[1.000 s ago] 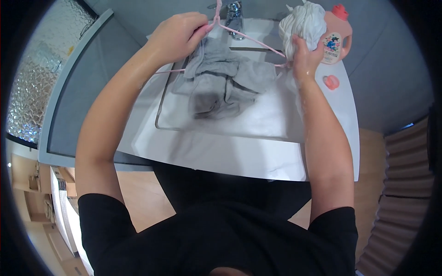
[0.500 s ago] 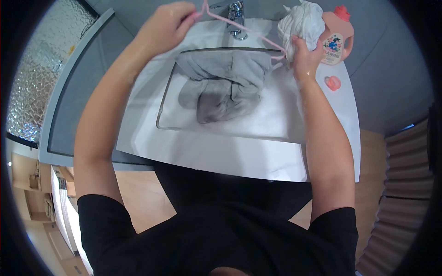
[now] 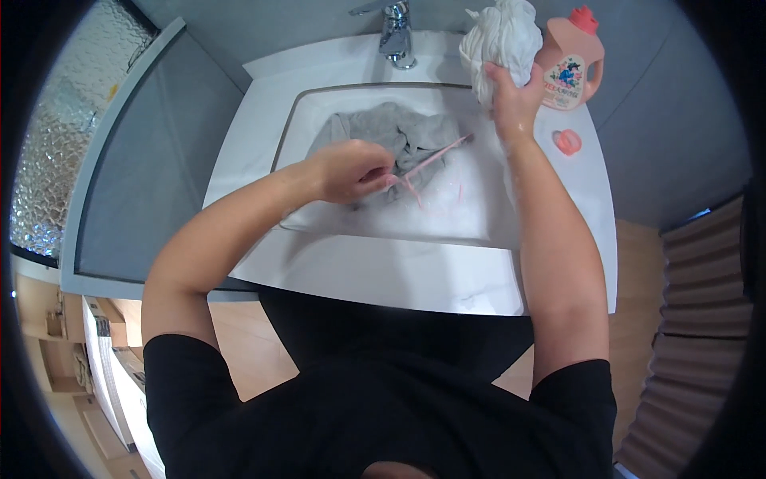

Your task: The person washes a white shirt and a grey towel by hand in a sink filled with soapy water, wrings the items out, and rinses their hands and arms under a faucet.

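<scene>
My left hand is over the sink, its fingers closed on a thin pink clothes hanger. The hanger reaches down to the right into whitish water, and part of it is blurred or under the surface. A grey wet garment lies bunched in the white sink basin, partly behind my left hand. My right hand grips a bundled white cloth at the back right of the counter, thumb pressed against its lower side. Its folds hide most of my fingers.
A pink detergent bottle with a handle stands right of the white cloth. Its small pink cap lies on the white counter. A chrome faucet rises behind the basin. A grey-framed panel borders the counter's left side.
My left hand has come down and toward me from above the back of the sink, bringing the hanger into the basin. My right hand keeps its hold on the white cloth.
</scene>
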Tool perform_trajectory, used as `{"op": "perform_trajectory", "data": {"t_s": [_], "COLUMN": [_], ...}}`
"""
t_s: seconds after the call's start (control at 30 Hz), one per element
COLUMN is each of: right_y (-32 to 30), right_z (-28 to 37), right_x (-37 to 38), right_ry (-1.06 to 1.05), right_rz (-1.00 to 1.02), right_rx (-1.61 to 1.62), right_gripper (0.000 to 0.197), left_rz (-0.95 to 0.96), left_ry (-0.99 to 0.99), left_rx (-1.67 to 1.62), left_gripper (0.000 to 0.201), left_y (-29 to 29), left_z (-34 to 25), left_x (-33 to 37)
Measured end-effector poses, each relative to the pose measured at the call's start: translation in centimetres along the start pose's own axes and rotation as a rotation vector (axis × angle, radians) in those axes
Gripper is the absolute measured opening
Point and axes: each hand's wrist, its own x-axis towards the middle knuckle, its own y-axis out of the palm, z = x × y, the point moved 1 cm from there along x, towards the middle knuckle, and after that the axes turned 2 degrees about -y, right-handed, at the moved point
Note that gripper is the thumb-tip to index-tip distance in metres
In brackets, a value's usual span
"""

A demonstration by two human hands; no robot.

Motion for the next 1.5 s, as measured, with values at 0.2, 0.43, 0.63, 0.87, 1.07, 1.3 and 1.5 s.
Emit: {"op": "perform_trajectory", "data": {"t_s": [0.2, 0.43, 0.63, 0.87, 1.07, 1.3, 1.5], "right_y": [-0.1, 0.1, 0.1, -0.1, 0.3, 0.6, 0.7], "right_z": [-0.5, -0.7, -0.9, -1.3, -1.1, -0.6, -0.7], "right_x": [0.1, 0.3, 0.1, 0.3, -0.2, -0.5, -0.7], "right_ry": [-0.006, 0.054, 0.05, 0.076, 0.1, 0.099, 0.104], "right_rz": [0.001, -0.039, -0.036, -0.037, 0.014, 0.063, 0.101], "right_rx": [-0.029, 0.002, 0.021, -0.033, -0.001, -0.098, -0.122], "right_gripper": [0.06, 0.06, 0.058, 0.06, 0.062, 0.064, 0.065], "left_rz": [-0.083, -0.048, -0.219, -0.552, -0.77, -0.908, -0.969], "left_ry": [-0.051, -0.215, -0.009, 0.026, -0.313, 0.084, -0.081], "left_rx": [0.164, 0.365, 0.401, 0.612, -0.105, -0.592, -0.838], "left_gripper": [0.019, 0.026, 0.019, 0.02, 0.022, 0.022, 0.017], "left_y": [-2.0, 0.0, -4.2, -14.6, -18.6, -22.8, -24.8], "left_z": [2.2, 4.9, 5.0, -0.4, -3.8, -4.4, -5.3], "left_x": [1.7, 2.0, 3.4, 3.8, 4.0, 3.5, 3.6]}}
